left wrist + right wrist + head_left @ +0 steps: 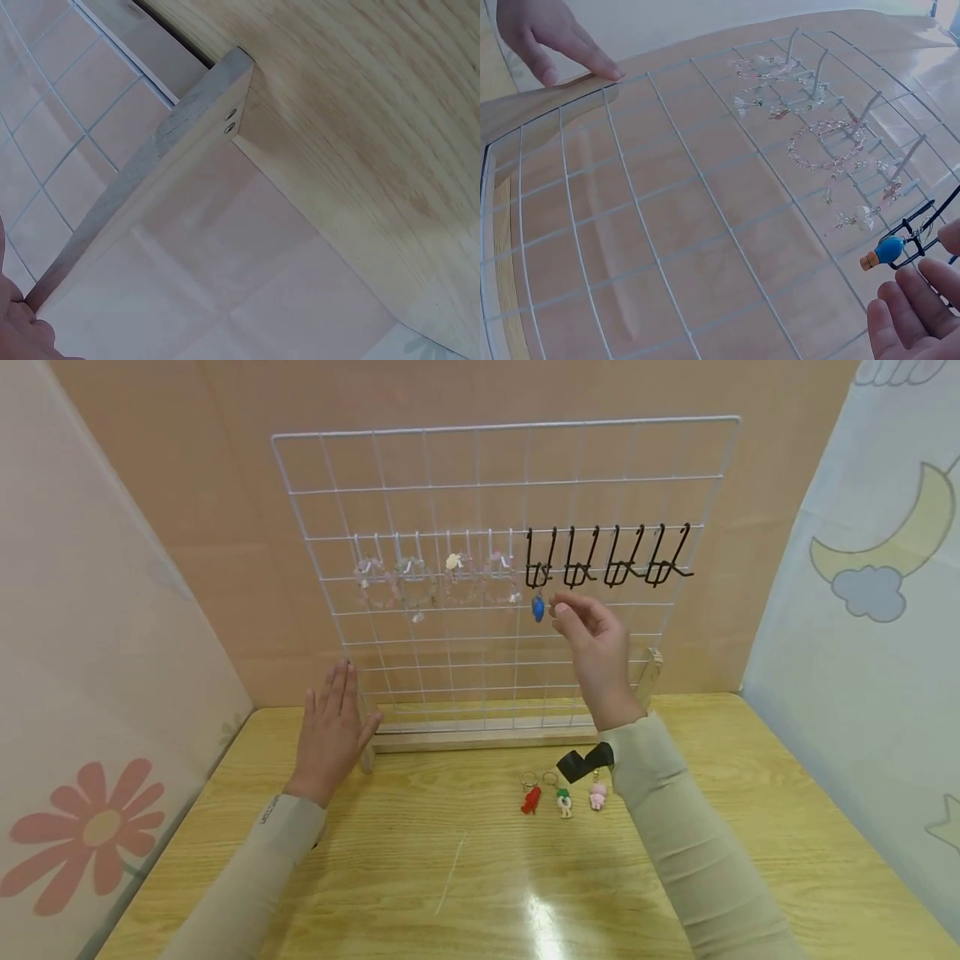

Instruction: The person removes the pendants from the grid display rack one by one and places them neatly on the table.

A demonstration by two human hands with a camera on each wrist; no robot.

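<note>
A blue keychain [537, 607] hangs from the leftmost black hook [537, 573] on a white wire grid rack [480, 643]. My right hand [600, 647] is just right of it, fingers loosely bent and apart from the charm. In the right wrist view, a gap shows between the thumb and fingers of the right hand [919, 311] beside the blue keychain [889, 250], whose orange end points away from the hook. My left hand [330, 731] rests with straight fingers against the rack's left wooden post [150, 165]; only part of it shows in the left wrist view.
Several bead bracelets [459, 578] hang on white hooks left of the black ones. More black hooks [660, 568] continue to the right. On the table [375, 860] lie a red keychain [531, 800], a green-and-white one [564, 803] and a pink one [597, 796], near the right sleeve's black strap [576, 765].
</note>
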